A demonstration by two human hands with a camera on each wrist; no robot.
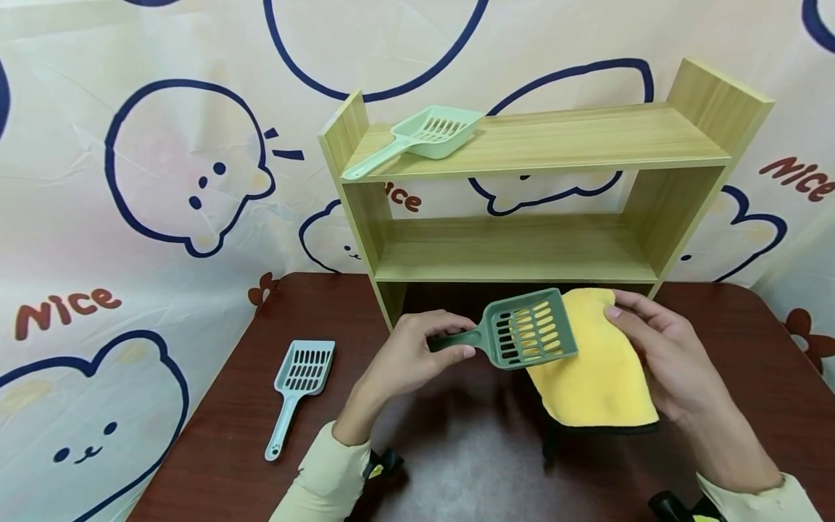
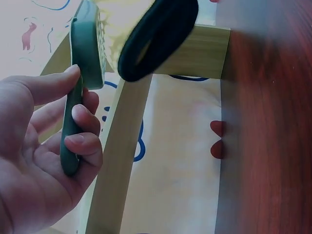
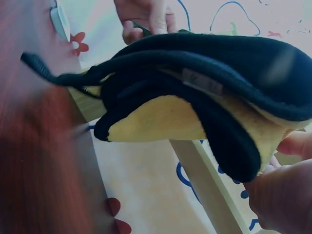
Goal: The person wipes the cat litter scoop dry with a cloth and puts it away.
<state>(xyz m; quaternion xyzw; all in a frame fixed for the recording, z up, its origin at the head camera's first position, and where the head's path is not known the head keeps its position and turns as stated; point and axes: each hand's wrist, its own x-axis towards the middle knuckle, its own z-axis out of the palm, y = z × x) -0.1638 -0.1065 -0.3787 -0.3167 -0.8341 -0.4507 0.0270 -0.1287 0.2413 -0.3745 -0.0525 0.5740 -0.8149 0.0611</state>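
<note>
My left hand [image 1: 417, 351] grips a dark green slotted litter scoop [image 1: 528, 330] by its handle, with the thumb along the handle in the left wrist view. My right hand [image 1: 665, 355] pinches a yellow cloth [image 1: 593, 370] with dark edging near its upper right corner. The cloth hangs behind the scoop's head, and yellow shows through the slots. Seen from the right wrist, the cloth [image 3: 156, 119] is folded in layers, with a dark loop at one end and a small label.
A light blue litter scoop [image 1: 303, 373] lies on the brown table [image 1: 222, 435] at the left. On the wooden shelf's [image 1: 587, 141] top board rests a mint green scoop [image 1: 433, 132], its handle over the front edge. A printed cloth backdrop [image 1: 59, 217] hangs behind.
</note>
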